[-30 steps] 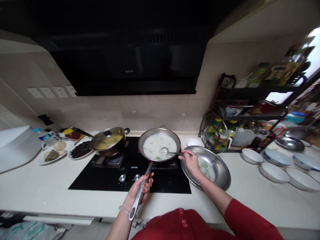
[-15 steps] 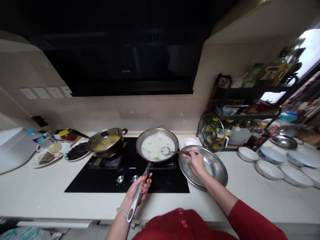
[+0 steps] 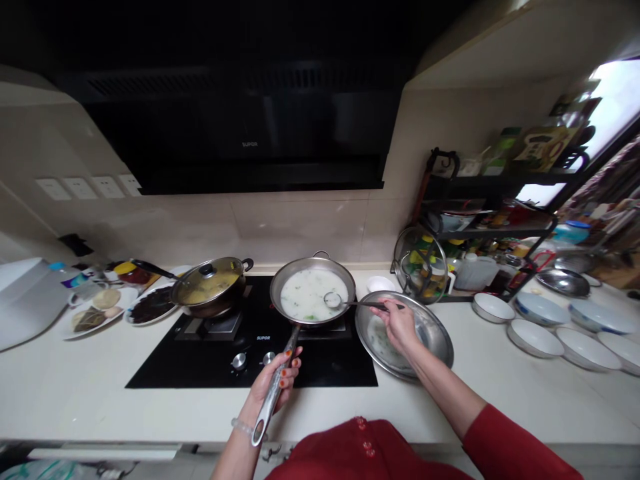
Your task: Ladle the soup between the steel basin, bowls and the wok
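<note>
A steel frying pan [image 3: 280,280] full of white soup sits on the right burner of the black cooktop [image 3: 210,363]. My left hand [image 3: 275,383] is closed round the pan's long steel handle at the counter's front. My right hand [image 3: 397,323] grips the handle of a ladle [image 3: 333,300], whose bowl rests at the right edge of the soup. That hand hovers over a wide steel basin [image 3: 440,337] next to the pan, holding a little soup with green bits.
A lidded pot [image 3: 210,285] occupies the left burner. Plates of food [image 3: 125,303] and a white appliance [image 3: 25,297] stand at the left. A glass lid [image 3: 419,263], a black rack [image 3: 500,220] and several white bowls [image 3: 550,330] fill the counter's right side.
My right hand has drawn the ladle rightward, from the middle of the soup to the pan's right edge. The left hand keeps its hold on the pan handle.
</note>
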Demonstrator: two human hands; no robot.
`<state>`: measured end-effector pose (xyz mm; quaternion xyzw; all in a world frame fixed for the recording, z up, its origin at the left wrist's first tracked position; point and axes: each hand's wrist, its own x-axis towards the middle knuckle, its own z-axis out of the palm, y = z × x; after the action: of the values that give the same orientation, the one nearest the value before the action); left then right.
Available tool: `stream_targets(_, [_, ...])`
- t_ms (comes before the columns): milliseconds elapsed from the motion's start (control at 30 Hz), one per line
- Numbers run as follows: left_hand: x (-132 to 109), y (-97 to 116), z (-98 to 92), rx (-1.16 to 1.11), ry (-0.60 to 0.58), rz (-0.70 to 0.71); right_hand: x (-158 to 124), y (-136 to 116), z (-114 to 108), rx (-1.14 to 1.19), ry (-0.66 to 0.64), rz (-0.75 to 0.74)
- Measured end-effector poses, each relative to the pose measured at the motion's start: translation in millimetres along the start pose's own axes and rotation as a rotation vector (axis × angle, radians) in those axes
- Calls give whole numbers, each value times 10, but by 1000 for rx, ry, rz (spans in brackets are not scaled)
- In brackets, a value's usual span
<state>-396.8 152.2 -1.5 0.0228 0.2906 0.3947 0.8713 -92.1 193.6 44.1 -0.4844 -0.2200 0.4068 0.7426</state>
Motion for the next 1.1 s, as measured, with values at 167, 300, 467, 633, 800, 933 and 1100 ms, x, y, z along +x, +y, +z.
stream_targets(167, [1, -2, -23, 1, 6, -2, 22, -194, -143, 24, -4, -17])
stream_targets(300, [5, -2, -28, -2, 0, 6, 13, -398, -389, 71, 74, -25])
stream_targets(467, [-5, -2, -24, 10, -5, 4, -11, -495, -845, 26, 176, -53])
stream_targets(633, [-16, 8, -23, 12, -4, 2, -40, -298, -1290, -155, 273, -135])
stream_targets(800, [-15, 13, -21, 9, -6, -8, -245, -53, -1607, -754, -30, -424])
stream_targets(933, [-9, 17, -32, 3, -11, -8, -408, 17, -1752, -1046, -404, -941])
stream_targets(1100, [3, 27, -50, 10, -13, -20, -446, -37, -1759, -1057, -387, -1007])
